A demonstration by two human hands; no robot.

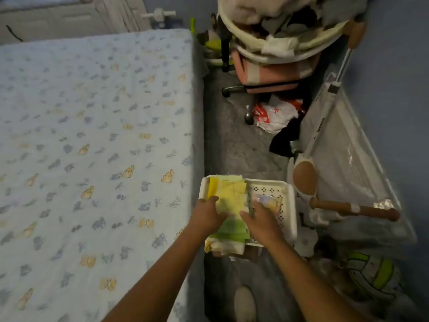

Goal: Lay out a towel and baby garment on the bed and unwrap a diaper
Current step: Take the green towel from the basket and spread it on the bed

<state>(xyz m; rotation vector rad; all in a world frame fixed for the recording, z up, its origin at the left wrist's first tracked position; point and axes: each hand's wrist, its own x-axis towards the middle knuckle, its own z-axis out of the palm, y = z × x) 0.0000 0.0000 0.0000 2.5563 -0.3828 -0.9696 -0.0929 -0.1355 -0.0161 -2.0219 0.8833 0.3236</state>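
Folded yellow-and-green towel (228, 214) in the left half of a white basket (291, 205) on the floor, long axis running twelve to six, near end hanging over the rim. Left hand (207, 216) flat on its nine o'clock edge, right hand (258, 220) on its three o'clock edge, fingers spread, resting rather than clamped. Packet, likely the diaper (270, 203), just past the right fingertips. Bed (92, 147) at nine o'clock, beside the basket; left hand nearer. Probably a lift, then a swing leftward.
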